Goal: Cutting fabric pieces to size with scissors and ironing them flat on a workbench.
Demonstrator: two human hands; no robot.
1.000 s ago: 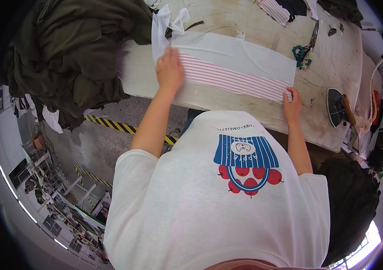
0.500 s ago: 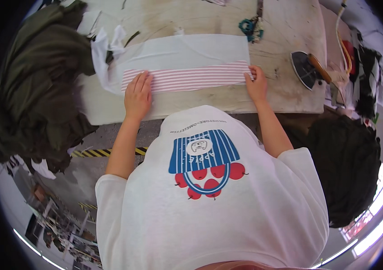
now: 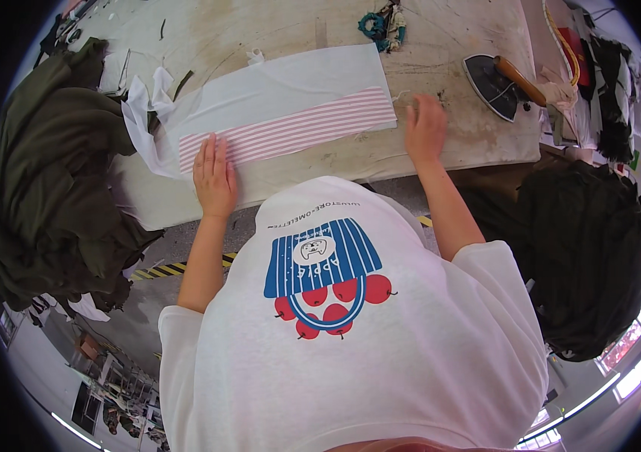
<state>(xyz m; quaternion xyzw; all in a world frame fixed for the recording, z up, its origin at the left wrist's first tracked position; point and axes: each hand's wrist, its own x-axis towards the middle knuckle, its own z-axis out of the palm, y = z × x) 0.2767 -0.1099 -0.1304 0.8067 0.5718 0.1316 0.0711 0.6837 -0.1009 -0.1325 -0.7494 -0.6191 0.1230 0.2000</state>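
A strip of red-and-white striped fabric [image 3: 290, 129] lies flat along the near edge of a plain white cloth piece [image 3: 290, 79] on the table. Resting on the strip's left end is my left hand [image 3: 216, 181], its fingers stretched out and flat. My right hand [image 3: 426, 129] is off the fabric, just beyond its right end, holding nothing; its fingers are loosely bent, slightly blurred, with the thumb apart. To the right of that hand sits an iron [image 3: 495, 87] with a wooden handle.
The cloth-covered table [image 3: 275, 184] has its near edge before me. Dark green fabric [image 3: 57, 151] heaps over its left side, beside a white scrap [image 3: 138, 120]. A teal tangled item [image 3: 372, 25] lies at the back. Black fabric [image 3: 576, 256] is piled to the right.
My right hand has let go of the striped fabric's right end and moved clear of it. My left hand stays on the left end. The whole view has shifted and turned slightly.
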